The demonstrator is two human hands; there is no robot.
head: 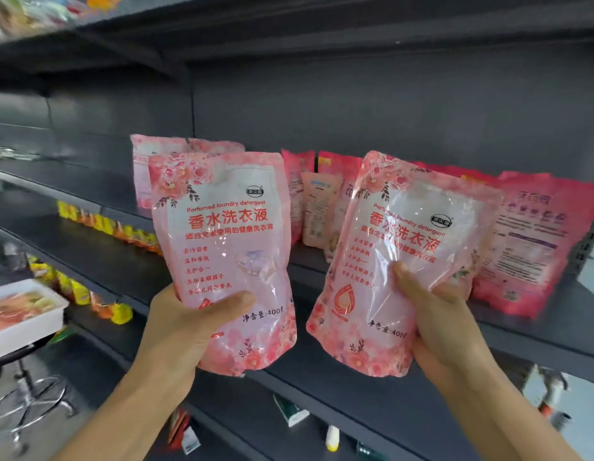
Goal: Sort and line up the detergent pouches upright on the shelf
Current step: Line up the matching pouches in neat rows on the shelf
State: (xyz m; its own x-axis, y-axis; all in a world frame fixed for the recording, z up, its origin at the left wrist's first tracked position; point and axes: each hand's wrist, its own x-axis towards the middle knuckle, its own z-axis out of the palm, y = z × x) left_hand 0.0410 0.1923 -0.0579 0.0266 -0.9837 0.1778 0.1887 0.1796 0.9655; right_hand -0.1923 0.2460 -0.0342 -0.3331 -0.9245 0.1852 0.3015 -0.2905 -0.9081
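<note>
On the far left, past the yellow packets one shelf down, two pink pouches already stand at the back of the shelf. Our left hand grips a pale pouch low down, thumb across its front, label facing us. Next, darker pouches lean in the middle. Our right hand clutches a second pale pouch, tilted rightward, before a slumped red pouch. We should probably set each held pouch down on its base, squared beside its matching kind.

Two hands, two held pouches
</note>
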